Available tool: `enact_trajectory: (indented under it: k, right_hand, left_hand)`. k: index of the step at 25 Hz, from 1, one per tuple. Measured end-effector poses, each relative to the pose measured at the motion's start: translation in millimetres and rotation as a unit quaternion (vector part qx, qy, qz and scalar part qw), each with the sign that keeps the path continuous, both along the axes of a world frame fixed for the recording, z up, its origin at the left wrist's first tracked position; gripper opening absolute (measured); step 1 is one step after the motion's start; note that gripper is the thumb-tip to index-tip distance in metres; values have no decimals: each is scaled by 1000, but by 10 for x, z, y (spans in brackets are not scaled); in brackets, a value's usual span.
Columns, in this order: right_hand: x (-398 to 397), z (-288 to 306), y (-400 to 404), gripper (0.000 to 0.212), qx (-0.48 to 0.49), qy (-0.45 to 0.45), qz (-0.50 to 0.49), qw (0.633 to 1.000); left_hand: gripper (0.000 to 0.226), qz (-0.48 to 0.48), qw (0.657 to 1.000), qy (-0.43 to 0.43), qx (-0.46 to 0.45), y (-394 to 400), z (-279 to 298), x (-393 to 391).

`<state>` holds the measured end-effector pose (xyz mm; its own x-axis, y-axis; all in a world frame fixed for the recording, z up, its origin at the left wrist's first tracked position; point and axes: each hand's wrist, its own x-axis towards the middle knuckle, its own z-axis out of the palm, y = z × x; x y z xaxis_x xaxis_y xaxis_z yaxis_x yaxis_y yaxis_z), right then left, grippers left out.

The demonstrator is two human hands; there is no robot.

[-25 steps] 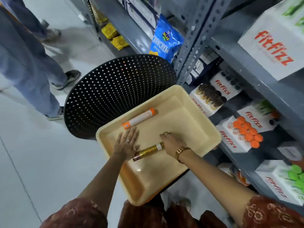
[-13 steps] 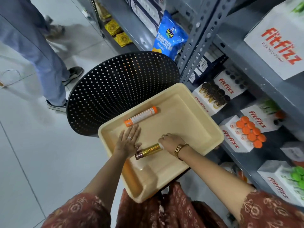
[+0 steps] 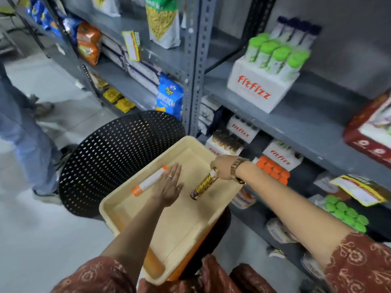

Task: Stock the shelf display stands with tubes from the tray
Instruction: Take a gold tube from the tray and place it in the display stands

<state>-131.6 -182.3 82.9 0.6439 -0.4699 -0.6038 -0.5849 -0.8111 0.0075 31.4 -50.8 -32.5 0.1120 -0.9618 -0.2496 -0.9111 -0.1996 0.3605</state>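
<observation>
A cream tray (image 3: 182,227) rests in front of me over a black perforated stool. My right hand (image 3: 222,167) grips the white cap end of a gold-brown tube (image 3: 203,185), lifted at a tilt above the tray's right side. My left hand (image 3: 169,187) lies flat and open in the tray, fingers spread, beside an orange-and-white tube (image 3: 149,181) lying near the tray's left rim. White "fitfizz" display stands sit on the grey shelves: one with green-capped tubes (image 3: 273,58) on the upper shelf, one with dark-capped tubes (image 3: 226,142) and one with orange-capped tubes (image 3: 273,170) on the lower shelf.
The black perforated stool (image 3: 118,157) stands left of the tray. A grey shelf upright (image 3: 193,66) rises just behind the tray. A person in jeans (image 3: 23,142) stands on the floor at left. Snack packets fill the shelves further left. Green caps (image 3: 347,214) show low at right.
My right hand has lifted the gold-brown tube off the tray floor and moved it right toward the shelf. My left hand has shifted up next to the orange tube. The view has tilted upward.
</observation>
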Motion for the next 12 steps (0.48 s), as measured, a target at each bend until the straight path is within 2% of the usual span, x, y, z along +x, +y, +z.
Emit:
enact_trajectory:
  k: [7,12]
  right_hand:
    - [-1134,1116,-360,26,-93,-63,-141,984]
    - [-2020,1718,-490,26,-149,-90,-229,958]
  left_hand:
    - [60,-141,978,-47,-144,-978,901,-972]
    - [59,-195,956,-59,-211,-1445,1331,-1845]
